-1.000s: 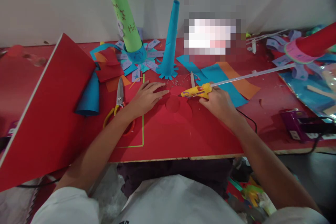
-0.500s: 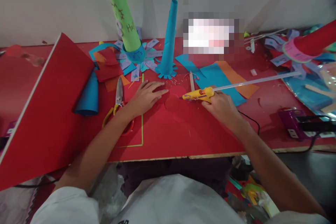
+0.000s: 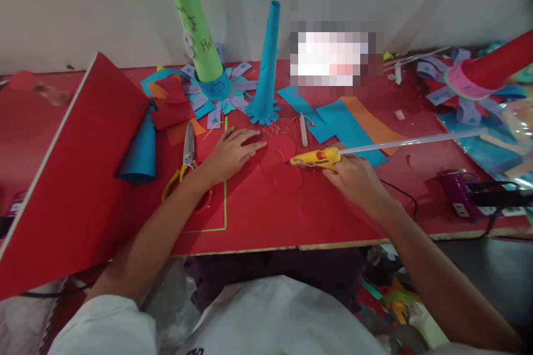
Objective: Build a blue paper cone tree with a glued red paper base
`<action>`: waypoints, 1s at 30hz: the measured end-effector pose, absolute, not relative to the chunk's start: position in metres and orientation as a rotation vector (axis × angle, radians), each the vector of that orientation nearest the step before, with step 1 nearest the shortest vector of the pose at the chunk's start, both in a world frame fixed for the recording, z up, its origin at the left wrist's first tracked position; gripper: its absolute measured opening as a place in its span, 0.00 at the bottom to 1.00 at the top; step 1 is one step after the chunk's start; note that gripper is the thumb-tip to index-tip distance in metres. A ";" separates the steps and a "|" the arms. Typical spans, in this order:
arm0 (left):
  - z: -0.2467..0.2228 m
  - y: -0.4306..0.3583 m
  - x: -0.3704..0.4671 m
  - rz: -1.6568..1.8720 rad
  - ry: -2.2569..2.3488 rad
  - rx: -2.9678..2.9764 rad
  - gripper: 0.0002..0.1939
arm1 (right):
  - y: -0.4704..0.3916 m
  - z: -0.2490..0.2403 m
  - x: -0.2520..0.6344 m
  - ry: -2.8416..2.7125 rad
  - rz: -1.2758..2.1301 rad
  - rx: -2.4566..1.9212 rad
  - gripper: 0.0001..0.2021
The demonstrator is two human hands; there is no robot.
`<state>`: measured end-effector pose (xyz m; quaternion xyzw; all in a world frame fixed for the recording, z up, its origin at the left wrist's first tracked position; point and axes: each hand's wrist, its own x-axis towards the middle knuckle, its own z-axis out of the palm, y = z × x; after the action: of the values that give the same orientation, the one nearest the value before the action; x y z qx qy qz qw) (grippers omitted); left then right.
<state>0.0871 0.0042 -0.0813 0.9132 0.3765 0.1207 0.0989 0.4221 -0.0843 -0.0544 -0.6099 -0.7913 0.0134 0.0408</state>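
Red paper circles [image 3: 273,163] overlap like flower petals on the red table. My left hand [image 3: 234,154] lies with its fingers spread on the left edge of this paper shape. A yellow glue gun [image 3: 318,158], with a long clear glue stick [image 3: 412,140] out of its back, is gripped in my right hand [image 3: 353,177]. Its nozzle points left, at the right side of the middle circle. Scissors [image 3: 189,150] with yellow and red handles lie partly under my left forearm.
A blue paper cone [image 3: 266,66] and a green paper tube [image 3: 200,39] stand at the back. Blue sheets [image 3: 350,127] and orange paper [image 3: 370,122] lie right of centre. A red board [image 3: 87,177] leans at left, near a blue cone [image 3: 141,152]. A purple box [image 3: 462,194] sits at right.
The glue gun's back end and my right hand have moved slightly down and right, while the nozzle has dropped a little over the circles. My left hand has stayed where it was.
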 end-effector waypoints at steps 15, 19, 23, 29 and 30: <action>-0.081 0.004 0.088 0.350 1.136 2.672 0.24 | -0.091 -0.056 0.417 -2.353 -0.054 -1.954 0.12; -0.081 0.004 0.088 0.343 1.124 2.684 0.24 | -0.093 -0.058 0.418 -2.390 -0.010 -1.869 0.10; -0.081 0.004 0.087 0.345 1.129 2.679 0.24 | -0.096 -0.059 0.418 -2.404 0.009 -1.786 0.09; -0.083 0.005 0.086 0.332 1.129 2.696 0.24 | -0.097 -0.056 0.416 -2.464 0.094 -1.669 0.09; -0.083 0.005 0.086 0.334 1.130 2.697 0.23 | -0.098 -0.056 0.415 -2.471 0.107 -1.647 0.09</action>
<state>0.0860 0.0047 -0.0828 0.9119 0.3820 0.1129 0.0989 0.4154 -0.0975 -0.0555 -0.5521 -0.8287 0.0358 0.0849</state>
